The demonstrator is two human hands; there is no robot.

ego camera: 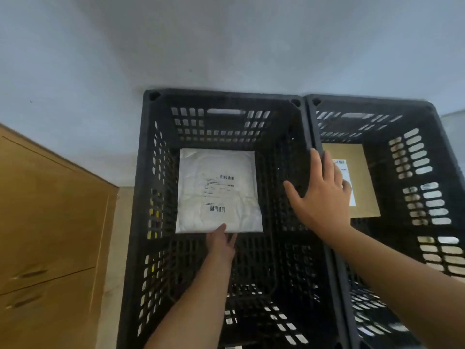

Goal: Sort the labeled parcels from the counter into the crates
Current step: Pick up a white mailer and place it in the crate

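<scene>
Two black slotted crates stand side by side on the floor. The left crate (141, 222) holds a white parcel (216, 172) with barcode labels, lying flat on its bottom. My left hand (222, 241) reaches down inside that crate, and its straight fingers touch the near edge of the white parcel. The right crate (427, 248) holds a brown parcel (362, 177) with a white label, partly hidden by my right hand (323, 190). My right hand rests with spread fingers on the rim between the two crates.
A pale wall (226, 46) rises just behind the crates. A wooden cabinet (45, 222) with drawer handles stands to the left, separated from the left crate by a narrow strip of floor (123, 210).
</scene>
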